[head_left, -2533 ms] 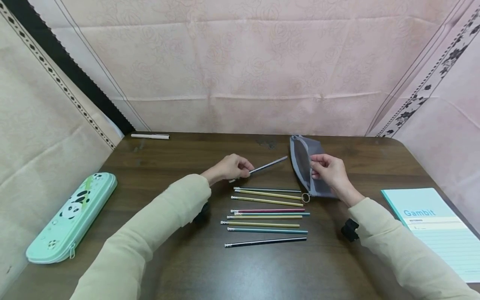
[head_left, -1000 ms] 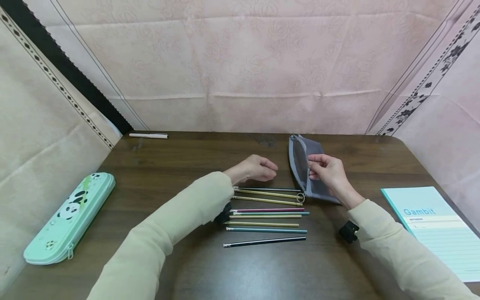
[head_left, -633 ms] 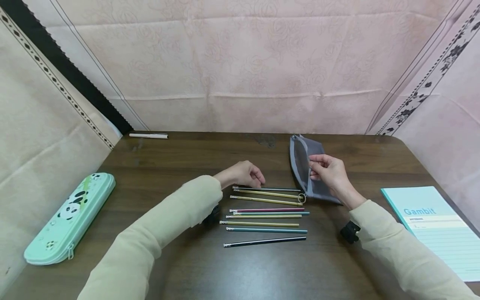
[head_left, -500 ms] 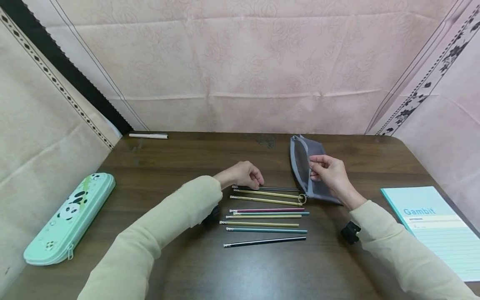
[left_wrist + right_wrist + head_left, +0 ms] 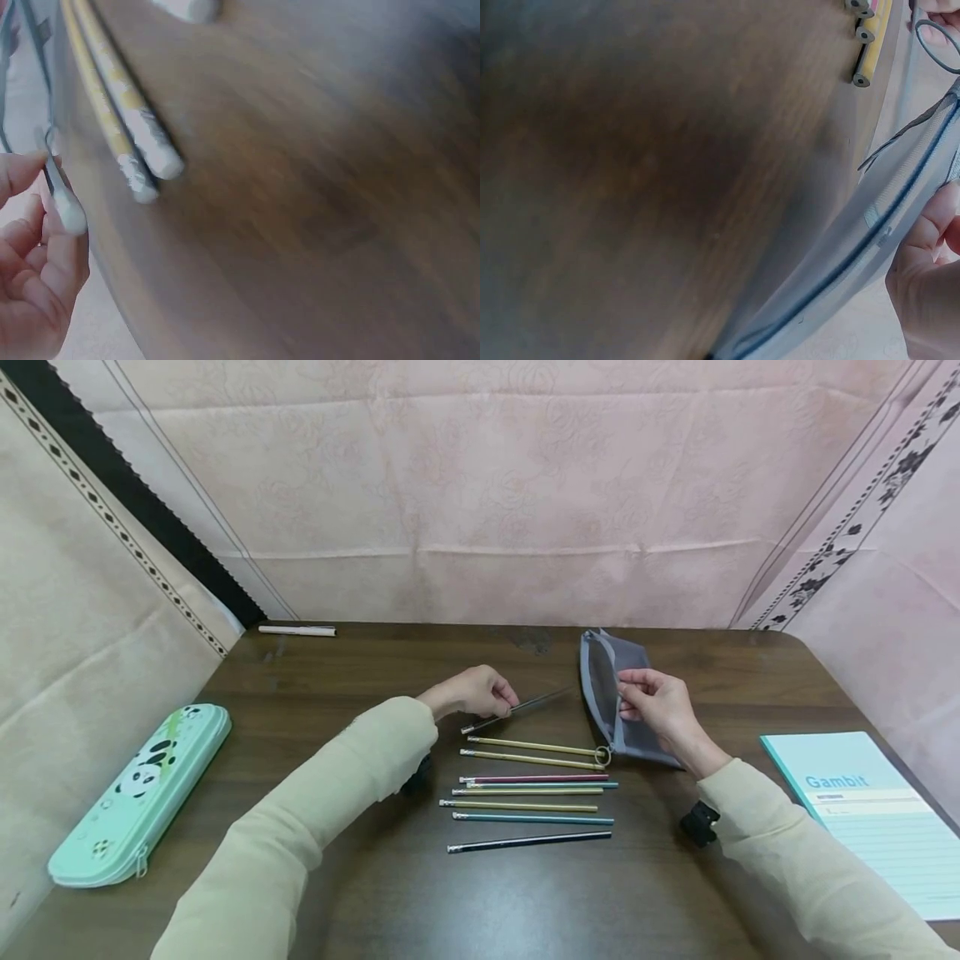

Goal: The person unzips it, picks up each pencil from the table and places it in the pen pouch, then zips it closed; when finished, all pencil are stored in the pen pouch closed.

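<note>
My left hand (image 5: 480, 691) pinches a dark pencil (image 5: 542, 699) near its eraser end, raised at a slant, with its far end toward the pouch mouth. In the left wrist view the white eraser (image 5: 70, 213) shows beside the fingers. My right hand (image 5: 660, 703) grips the near edge of a grey-blue zip pouch (image 5: 628, 653) and holds its mouth apart. Its zip edge (image 5: 877, 229) crosses the right wrist view. Inside the pouch, nothing can be made out. Below the left hand, two yellow pencils (image 5: 536, 746) lie closest, one end by the pouch's ring (image 5: 602, 756).
Several more pencils (image 5: 532, 818) lie in rows across the table's middle. A mint panda pencil case (image 5: 142, 797) is at left, a Gambit notepad (image 5: 870, 822) at right. A white stick-like object (image 5: 297, 631) lies at the far left edge, before a cloth backdrop (image 5: 480, 510).
The silvery pencil held earlier left my left hand, which was without it a second ago. That hand moved back and lifted the dark pencil from the row. My right hand stayed on the pouch.
</note>
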Tool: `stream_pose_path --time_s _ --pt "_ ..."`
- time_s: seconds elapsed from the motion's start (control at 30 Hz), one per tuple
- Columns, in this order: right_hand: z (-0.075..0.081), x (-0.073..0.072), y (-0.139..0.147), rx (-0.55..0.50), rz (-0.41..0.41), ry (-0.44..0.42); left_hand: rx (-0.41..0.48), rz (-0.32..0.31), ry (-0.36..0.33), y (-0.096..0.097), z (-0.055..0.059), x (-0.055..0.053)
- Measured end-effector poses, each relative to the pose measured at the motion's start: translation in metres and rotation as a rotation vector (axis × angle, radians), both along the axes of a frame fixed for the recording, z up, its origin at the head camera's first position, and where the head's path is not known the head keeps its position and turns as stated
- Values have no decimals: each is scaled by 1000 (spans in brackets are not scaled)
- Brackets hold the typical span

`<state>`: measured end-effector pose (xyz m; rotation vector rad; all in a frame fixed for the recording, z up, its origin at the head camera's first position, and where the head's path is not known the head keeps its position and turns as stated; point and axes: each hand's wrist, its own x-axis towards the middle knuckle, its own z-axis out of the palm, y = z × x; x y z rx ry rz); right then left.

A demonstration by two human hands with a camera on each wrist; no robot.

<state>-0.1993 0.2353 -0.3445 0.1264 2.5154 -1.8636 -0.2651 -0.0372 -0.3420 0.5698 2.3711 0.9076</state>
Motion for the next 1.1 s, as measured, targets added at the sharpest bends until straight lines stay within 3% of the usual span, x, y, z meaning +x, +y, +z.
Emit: stream_pose_path --time_s 0.13,0.3,0.4,0.5,0.73,0.97,1.1 --pt "1 -1 -1 0 -1 2 178 97 -210 11 4 -1" --pt "0 -2 -3 -25 7 4 435 242 -493 42 4 2" --pt "0 -2 -5 -26 9 0 545 316 -590 63 1 5" --pt "0 -2 -8 -23 10 -8 586 382 -592 79 -3 7" --pt "1 -1 -10 -38 20 -21 617 469 -503 101 -7 13" --pt "4 2 -11 -24 20 -24 613 493 -408 111 -10 19" --pt "4 3 -11 -28 27 -23 618 496 -386 115 -10 22"
